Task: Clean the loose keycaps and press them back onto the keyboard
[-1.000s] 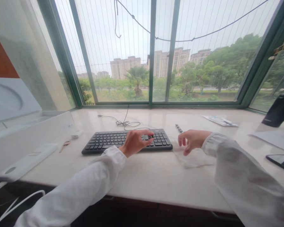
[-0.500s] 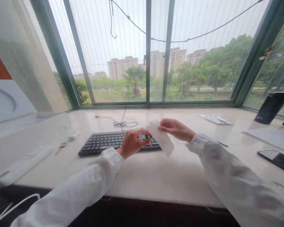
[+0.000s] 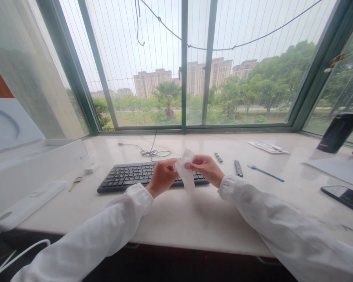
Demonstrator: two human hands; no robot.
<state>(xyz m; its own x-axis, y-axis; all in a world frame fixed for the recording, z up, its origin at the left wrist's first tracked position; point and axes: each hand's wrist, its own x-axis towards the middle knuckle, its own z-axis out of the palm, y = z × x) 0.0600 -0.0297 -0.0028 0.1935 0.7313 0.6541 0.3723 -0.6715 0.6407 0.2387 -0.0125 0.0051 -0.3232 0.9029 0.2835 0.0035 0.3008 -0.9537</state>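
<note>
Right hand (image 3: 206,168): grasps the white tissue (image 3: 187,178), pinched between thumb and fingers; the tissue hangs over the right part of the black keyboard (image 3: 129,176), its lower end toward the near side. Left hand (image 3: 164,177): positioned over the keyboard, immediately left of the tissue, fingers curled toward the thumb; whether it grips anything cannot be told. Right of the keyboard, on the white tabletop (image 3: 217,227): a row of small dark pieces (image 3: 218,157) on the far side; a dark grey stick (image 3: 238,168) nearer and farther right; a slender blue tool (image 3: 267,173) right of the stick; a phone (image 3: 344,198) at far right. Beyond the keyboard lies a tangled cable (image 3: 153,152).
</note>
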